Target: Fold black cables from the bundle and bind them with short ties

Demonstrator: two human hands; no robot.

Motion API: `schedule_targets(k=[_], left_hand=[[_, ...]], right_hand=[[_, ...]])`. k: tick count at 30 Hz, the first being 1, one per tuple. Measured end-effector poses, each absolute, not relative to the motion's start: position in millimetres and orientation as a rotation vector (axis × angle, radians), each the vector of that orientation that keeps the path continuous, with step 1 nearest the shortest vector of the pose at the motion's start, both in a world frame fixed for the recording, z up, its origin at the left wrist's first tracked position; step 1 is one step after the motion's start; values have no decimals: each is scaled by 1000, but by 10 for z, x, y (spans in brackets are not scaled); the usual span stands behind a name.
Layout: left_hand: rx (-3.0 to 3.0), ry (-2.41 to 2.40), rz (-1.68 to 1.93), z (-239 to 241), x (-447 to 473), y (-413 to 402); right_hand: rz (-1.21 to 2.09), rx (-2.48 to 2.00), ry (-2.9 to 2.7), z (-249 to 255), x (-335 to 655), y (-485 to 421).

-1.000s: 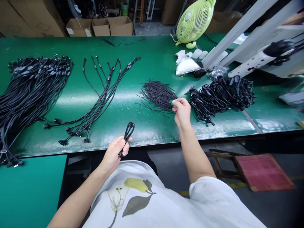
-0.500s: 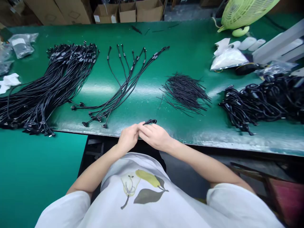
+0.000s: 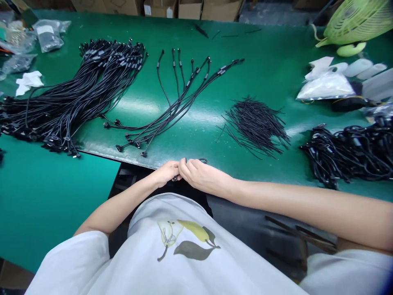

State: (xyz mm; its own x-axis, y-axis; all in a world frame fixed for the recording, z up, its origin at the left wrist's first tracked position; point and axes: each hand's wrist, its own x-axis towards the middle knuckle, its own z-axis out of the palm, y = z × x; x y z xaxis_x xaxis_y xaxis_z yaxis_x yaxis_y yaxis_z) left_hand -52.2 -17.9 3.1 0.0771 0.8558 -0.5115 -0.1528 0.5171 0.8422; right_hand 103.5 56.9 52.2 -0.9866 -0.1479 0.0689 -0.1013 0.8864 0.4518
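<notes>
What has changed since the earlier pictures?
The right hand moved left from the ties to join the left hand at the coiled cable; whether it brought a tie is unclear. The left hand still holds the cable; ties and long cables lie as before.

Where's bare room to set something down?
The lighter green surface at near left, below the cable bundle; also the green benchtop between the twist-tie pile and the fan. Crowded: the right side, with coiled cables and a white-filled bag; far left, with plastic bags.

Cable pile [image 3: 104, 82] at left of bench [image 3: 196, 141], loose cables [image 3: 178, 105] beside it – strip heap [image 3: 258, 125] next, bundled cables [image 3: 353, 151] far right
</notes>
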Motion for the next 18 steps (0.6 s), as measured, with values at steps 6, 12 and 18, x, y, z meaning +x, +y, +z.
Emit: schedule_targets(k=[6, 12, 18], left_hand=[[656, 1214, 825, 0, -505, -205], [681, 1282, 1043, 115, -413, -223], [553, 1180, 1361, 203, -488, -71]], right_hand=[[-266, 196, -3003, 408, 1022, 579], [-97, 28, -3142, 400, 915, 764], [520, -620, -2755, 361, 702, 755]])
